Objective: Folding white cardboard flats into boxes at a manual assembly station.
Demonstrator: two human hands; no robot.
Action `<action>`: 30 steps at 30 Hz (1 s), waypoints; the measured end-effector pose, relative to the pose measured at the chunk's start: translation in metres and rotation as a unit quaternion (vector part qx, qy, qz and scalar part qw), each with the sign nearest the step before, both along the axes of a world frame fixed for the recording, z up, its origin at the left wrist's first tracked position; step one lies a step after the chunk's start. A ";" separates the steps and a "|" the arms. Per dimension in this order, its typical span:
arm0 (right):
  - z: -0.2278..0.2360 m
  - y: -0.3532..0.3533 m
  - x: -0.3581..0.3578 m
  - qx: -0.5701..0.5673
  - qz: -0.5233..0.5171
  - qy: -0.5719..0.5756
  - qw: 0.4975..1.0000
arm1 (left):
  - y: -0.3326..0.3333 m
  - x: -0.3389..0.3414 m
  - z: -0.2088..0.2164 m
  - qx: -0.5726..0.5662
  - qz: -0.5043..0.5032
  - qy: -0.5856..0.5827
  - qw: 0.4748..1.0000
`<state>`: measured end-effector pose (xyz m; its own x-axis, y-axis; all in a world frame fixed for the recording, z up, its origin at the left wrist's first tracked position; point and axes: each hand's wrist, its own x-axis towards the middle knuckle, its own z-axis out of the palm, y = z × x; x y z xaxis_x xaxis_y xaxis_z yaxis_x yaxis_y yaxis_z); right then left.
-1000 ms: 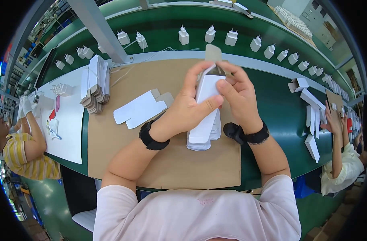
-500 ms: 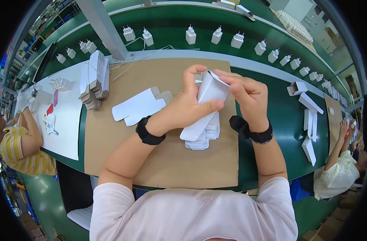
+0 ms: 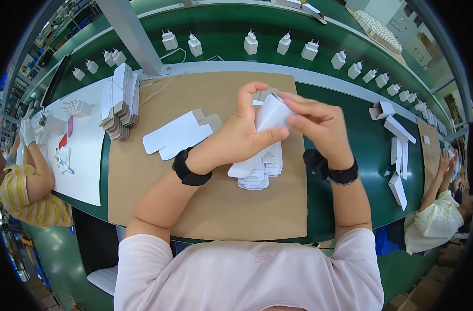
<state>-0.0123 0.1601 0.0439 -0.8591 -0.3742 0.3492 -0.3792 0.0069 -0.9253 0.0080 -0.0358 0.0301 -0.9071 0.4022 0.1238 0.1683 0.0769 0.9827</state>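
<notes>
A white paper box (image 3: 270,115), partly folded, is held up over the brown cardboard sheet (image 3: 205,207). My left hand (image 3: 245,124) grips its body, with the thumb across the front and the fingers behind. At the box's upper end, my right hand (image 3: 319,120) pinches the edge between thumb and fingers. Below the box lies a stack of flat white box blanks (image 3: 256,179), partly hidden by it. More flat blanks (image 3: 177,136) rest on the cardboard, left of my left hand.
Bundled blanks (image 3: 121,101) stand at the back left. White plug adapters (image 3: 251,42) line the green ledge behind. Several folded white boxes (image 3: 399,153) lie on the green table at right. Co-workers sit at both sides; a metal post (image 3: 130,36) rises at back left.
The flap that stood out at the box's top end is now pressed in, and my right fingers have closed around that end. My left hand keeps its grip.
</notes>
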 end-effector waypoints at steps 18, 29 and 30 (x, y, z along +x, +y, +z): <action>-0.017 -0.002 0.000 0.163 -0.100 -0.046 0.980 | 0.002 0.009 0.000 -0.157 0.107 0.052 0.980; -0.014 -0.004 0.005 -0.018 -0.007 0.009 1.000 | 0.011 0.002 -0.019 -0.006 0.059 0.015 0.998; -0.013 -0.005 0.006 -0.017 -0.007 0.010 1.000 | 0.012 0.003 -0.020 0.026 0.068 0.019 0.997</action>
